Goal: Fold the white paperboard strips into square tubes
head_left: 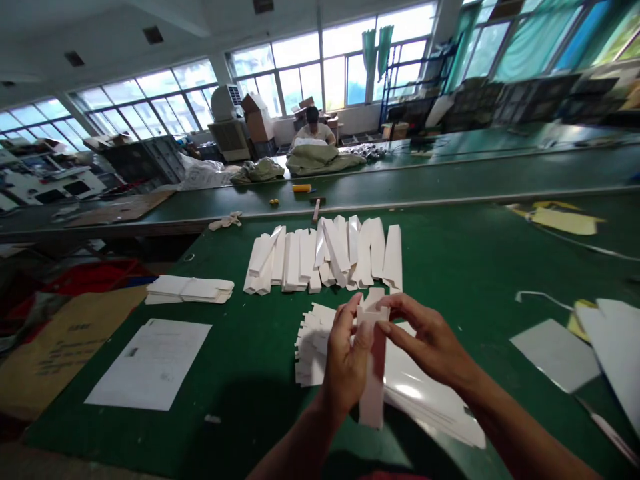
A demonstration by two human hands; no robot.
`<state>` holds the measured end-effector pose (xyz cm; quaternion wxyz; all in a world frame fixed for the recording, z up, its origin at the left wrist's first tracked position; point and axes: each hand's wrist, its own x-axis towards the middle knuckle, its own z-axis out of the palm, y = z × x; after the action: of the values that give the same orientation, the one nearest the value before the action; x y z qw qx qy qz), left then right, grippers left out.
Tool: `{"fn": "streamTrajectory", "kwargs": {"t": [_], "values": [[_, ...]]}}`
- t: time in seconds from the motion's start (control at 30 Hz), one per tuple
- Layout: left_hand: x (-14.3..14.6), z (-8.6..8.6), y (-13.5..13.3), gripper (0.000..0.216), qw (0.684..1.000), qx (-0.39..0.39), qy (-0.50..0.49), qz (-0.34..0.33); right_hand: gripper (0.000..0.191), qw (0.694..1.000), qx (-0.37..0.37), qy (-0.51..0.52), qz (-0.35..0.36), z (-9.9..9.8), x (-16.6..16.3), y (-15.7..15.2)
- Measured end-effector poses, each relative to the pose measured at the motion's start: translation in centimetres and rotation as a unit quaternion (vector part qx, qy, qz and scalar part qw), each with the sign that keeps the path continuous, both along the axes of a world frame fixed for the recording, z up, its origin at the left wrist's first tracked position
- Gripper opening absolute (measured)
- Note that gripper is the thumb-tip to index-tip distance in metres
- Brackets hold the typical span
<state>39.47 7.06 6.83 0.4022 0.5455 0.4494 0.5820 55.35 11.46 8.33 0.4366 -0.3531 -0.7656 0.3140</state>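
1. So the thing being worked on is a long, skinny white box, held up over the green table, right in front of the person. It stands close to upright, top end leaning slightly away.
2. Looks-wise: plain white card, straight long edges, no print that I can spot. The front face has a dull reddish shade across its upper part and goes paler toward the bottom.
3. The top end isn't closed up: a flap sticks up at the back, with small tabs around the rim. Fingers hide some of that.
4. Left hand is wrapped around the upper part of the box, thumb across the front, so yeah, a proper grip.
5. Right hand has the top rim pinched between thumb and fingers, on the other side.
6. Under and beside the hands there's a spread of flat white blanks, shiny on the right, with notched ends fanned out on the left.
7. Just past that, a row of white boxes lies crowded together, some piled crosswise, a few catching a glossy shine.
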Motion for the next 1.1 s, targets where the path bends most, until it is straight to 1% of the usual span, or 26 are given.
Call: {"fn": "streamTrajectory", "kwargs": {"t": [0.1,0.13,0.2,0.3,0.37,0.43,0.5,0.57,0.67,0.77,0.83,0.9,0.93,1.0,1.03,1.1], "values": [[-0.1,0.2,0.4,0.047,1.000,0.001,-0.025,0.002,0.016,0.999,-0.023,0.024,0.025,-0.3,-0.1,-0.7],[0.1,0.0,0.4,0.047,0.999,-0.005,-0.039,0.009,0.017,0.999,-0.033,0.035,0.026,-0.4,-0.2,-0.9],[0.6,-0.6,0.3,0.048,0.994,-0.039,-0.099,0.013,0.019,0.997,-0.053,0.055,0.024,-0.9,-0.7,-1.3],[1.5,-1.2,-0.2,0.045,0.970,-0.095,-0.223,-0.009,0.020,0.994,-0.069,0.087,-0.005,-1.7,-1.3,-2.0],[1.8,-1.1,-0.5,0.044,0.950,-0.108,-0.292,-0.024,0.020,0.991,-0.081,0.103,-0.025,-2.0,-1.7,-2.3],[1.8,-0.7,-0.8,0.042,0.932,-0.116,-0.341,-0.034,0.020,0.989,-0.090,0.110,-0.030,-2.1,-1.8,-2.6],[1.6,-0.6,-0.9,0.040,0.925,-0.122,-0.357,-0.047,0.020,0.988,-0.098,0.114,-0.029,-1.9,-1.9,-2.7],[1.3,-0.7,-0.9,0.037,0.929,-0.121,-0.346,-0.047,0.020,0.985,-0.111,0.132,-0.030,-1.7,-2.0,-2.8],[1.0,-1.2,-0.7,0.031,0.951,-0.108,-0.291,0.002,0.018,0.980,-0.116,0.158,-0.042,-1.6,-2.5,-3.2],[1.0,-1.3,-0.6,0.025,0.969,-0.094,-0.222,0.056,0.021,0.983,-0.082,0.129,-0.104,-2.0,-3.5,-3.9],[1.1,-0.9,-0.6,0.022,0.977,-0.092,-0.178,0.078,0.029,0.980,-0.060,0.109,-0.153,-2.4,-4.1,-4.4],[1.2,-0.4,-0.6,0.024,0.983,-0.095,-0.125,0.094,0.033,0.977,-0.047,0.107,-0.178,-2.7,-4.6,-4.6],[1.2,-0.2,-0.6,0.026,0.986,-0.093,-0.090,0.104,0.031,0.976,-0.037,0.106,-0.184,-2.8,-4.8,-4.7],[1.1,0.2,-0.7,0.030,0.989,-0.076,-0.011,0.129,0.024,0.978,0.011,0.087,-0.190,-3.0,-5.1,-4.7],[1.0,0.2,-0.7,0.033,0.988,-0.060,0.027,0.141,0.021,0.977,0.057,0.069,-0.193,-3.0,-5.2,-4.7],[0.8,0.2,-0.6,0.039,0.984,-0.028,0.085,0.156,0.024,0.965,0.169,0.036,-0.197,-3.1,-5.5,-4.6]]}}
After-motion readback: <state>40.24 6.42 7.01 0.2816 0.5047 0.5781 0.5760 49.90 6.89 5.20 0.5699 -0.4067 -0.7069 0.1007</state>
